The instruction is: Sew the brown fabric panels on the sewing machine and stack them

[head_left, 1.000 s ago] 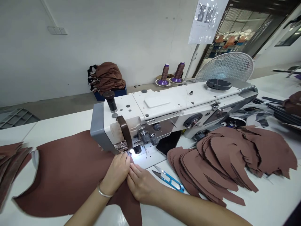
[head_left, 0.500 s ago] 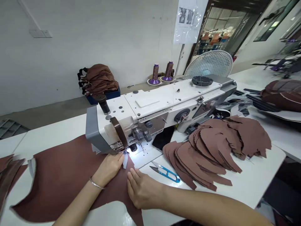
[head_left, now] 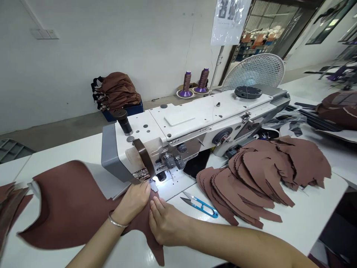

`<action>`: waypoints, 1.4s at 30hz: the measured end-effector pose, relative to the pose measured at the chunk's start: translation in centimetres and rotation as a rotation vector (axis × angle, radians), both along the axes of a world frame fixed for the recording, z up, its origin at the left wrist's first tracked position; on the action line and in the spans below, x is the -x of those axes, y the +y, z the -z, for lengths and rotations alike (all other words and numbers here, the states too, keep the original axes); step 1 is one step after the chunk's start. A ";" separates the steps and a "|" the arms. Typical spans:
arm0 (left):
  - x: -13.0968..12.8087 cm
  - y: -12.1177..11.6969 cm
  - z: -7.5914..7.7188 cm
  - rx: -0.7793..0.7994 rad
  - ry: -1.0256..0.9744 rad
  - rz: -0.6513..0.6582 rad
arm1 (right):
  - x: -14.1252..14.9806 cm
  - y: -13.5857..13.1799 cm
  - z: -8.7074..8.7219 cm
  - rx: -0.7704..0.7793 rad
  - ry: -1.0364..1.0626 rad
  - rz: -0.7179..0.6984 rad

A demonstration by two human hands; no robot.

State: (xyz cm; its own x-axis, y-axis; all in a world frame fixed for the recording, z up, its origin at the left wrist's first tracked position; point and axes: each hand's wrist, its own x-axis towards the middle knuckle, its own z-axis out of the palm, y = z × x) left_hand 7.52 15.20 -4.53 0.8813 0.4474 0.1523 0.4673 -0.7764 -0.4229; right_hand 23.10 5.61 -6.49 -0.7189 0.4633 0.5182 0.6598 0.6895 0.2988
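A large brown leather piece (head_left: 69, 208) lies on the white table, its edge under the lit needle of the white sewing machine (head_left: 195, 126). My left hand (head_left: 134, 203), a silver bangle on the wrist, presses on the leather just in front of the needle with fingers curled together. My right hand (head_left: 164, 223) lies flat on the leather beside it, fingers stretched toward the needle.
Blue-handled thread snips (head_left: 202, 205) lie right of my hands. A fanned stack of brown cut pieces (head_left: 262, 175) covers the table to the right. More brown pieces (head_left: 8, 201) sit at the far left. Two thread cones (head_left: 195, 82), a fan (head_left: 253, 70) and a bin of brown goods (head_left: 117, 93) stand behind.
The brown leather piece has turned and slid, baring white table behind it by the machine's left end. Both hands have closed in again near the needle.
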 end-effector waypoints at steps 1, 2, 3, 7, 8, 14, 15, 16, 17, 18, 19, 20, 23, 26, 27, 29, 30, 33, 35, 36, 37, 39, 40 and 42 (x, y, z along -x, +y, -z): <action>0.1 0.1 0.1 0.007 0.015 -0.008 | 0.1 0.1 0.0 0.003 0.002 -0.003; 0.2 0.2 0.1 0.015 0.028 -0.009 | 0.2 0.3 0.0 0.005 0.001 -0.008; 0.2 0.4 0.2 0.020 0.036 -0.008 | 0.3 0.4 0.1 0.006 0.000 -0.014; 0.5 1.0 0.2 0.029 0.052 -0.008 | 0.5 1.0 0.3 0.015 0.012 -0.018; 0.5 1.1 0.1 0.043 0.061 -0.006 | 0.6 1.1 0.4 0.026 0.009 -0.017; 1.1 2.1 -0.2 0.155 0.060 -0.012 | 1.5 1.7 0.6 0.074 -0.007 -0.022; 1.1 2.3 -0.2 0.168 0.051 -0.020 | 1.6 1.7 0.6 0.068 0.004 -0.017; 1.2 2.5 -0.2 0.178 0.041 -0.028 | 1.7 1.8 0.6 0.060 0.017 -0.009; 1.2 2.7 -0.2 0.186 0.030 -0.032 | 1.8 1.9 0.7 0.051 0.032 -0.001; 1.2 2.8 -0.2 0.189 0.019 -0.032 | 1.8 2.0 0.8 0.044 0.050 0.008; 1.2 3.0 -0.2 0.187 0.005 -0.028 | 1.9 2.0 0.9 0.036 0.068 0.012; 1.2 3.1 -0.2 0.181 -0.012 -0.020 | 1.9 2.1 1.0 0.029 0.088 0.015; 1.1 3.2 -0.4 0.166 -0.079 0.015 | 1.9 2.3 1.3 0.010 0.133 0.013; 1.0 3.3 -0.8 0.184 -0.118 0.018 | 1.9 2.5 1.4 0.023 0.155 0.018; 1.0 3.3 -1.0 0.198 -0.114 0.007 | 1.8 2.6 1.4 0.031 0.159 0.018; 1.0 3.2 -1.3 0.236 -0.089 -0.021 | 1.8 2.8 1.5 0.043 0.163 0.017; 1.0 3.2 -1.4 0.260 -0.079 -0.037 | 1.8 2.9 1.5 0.047 0.161 0.016; 0.9 3.2 -1.6 0.342 -0.119 -0.090 | 1.7 3.1 1.5 0.062 0.154 0.009; 0.9 3.2 -1.5 0.382 -0.170 -0.116 | 1.6 3.2 1.4 0.065 0.164 0.004; 0.9 3.2 -1.5 0.392 -0.184 -0.120 | 1.6 3.3 1.4 0.068 0.169 0.002; 1.0 3.3 -1.5 0.398 -0.189 -0.122 | 1.6 3.3 1.3 0.068 0.172 0.001; 1.0 3.4 -1.5 0.403 -0.181 -0.124 | 1.5 3.5 1.3 0.069 0.174 0.005; 1.0 3.4 -1.5 0.406 -0.176 -0.125 | 1.5 3.6 1.3 0.072 0.175 0.007; 1.0 3.5 -1.7 0.410 -0.163 -0.131 | 1.4 3.7 1.2 0.079 0.176 0.013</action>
State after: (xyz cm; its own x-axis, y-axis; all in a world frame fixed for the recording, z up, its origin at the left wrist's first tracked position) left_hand 6.48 18.66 -2.80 0.7925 0.6056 0.0720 0.6075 -0.7943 -0.0060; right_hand 21.69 9.35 -7.72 -0.6138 0.5163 0.5973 0.7061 0.6974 0.1228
